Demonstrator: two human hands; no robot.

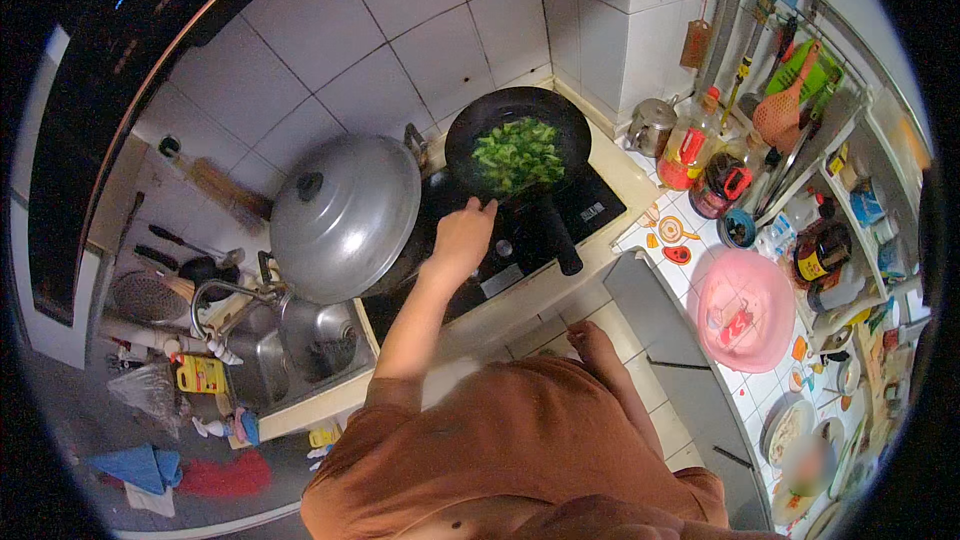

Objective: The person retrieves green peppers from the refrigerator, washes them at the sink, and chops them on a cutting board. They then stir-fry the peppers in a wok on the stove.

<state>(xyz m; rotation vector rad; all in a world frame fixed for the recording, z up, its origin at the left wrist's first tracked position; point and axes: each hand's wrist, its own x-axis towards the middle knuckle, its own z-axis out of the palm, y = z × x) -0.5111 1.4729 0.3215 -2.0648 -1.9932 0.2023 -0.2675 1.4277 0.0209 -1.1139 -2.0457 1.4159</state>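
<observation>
My left hand reaches over the black glass hob, its fingertips near the lower left rim of a black frying pan. Whether anything thin is between its fingers cannot be told. Chopped green vegetables lie in the pan, whose black handle points towards me. To the left of the pan, a large wok with a domed metal lid sits on the hob. My right hand is out of view; a brown shirt and a bare foot show below.
Left of the hob are a steel sink, a faucet and a yellow bottle. The right counter holds a metal pot, oil and sauce bottles, a pink basin and plates of food. Utensils hang above.
</observation>
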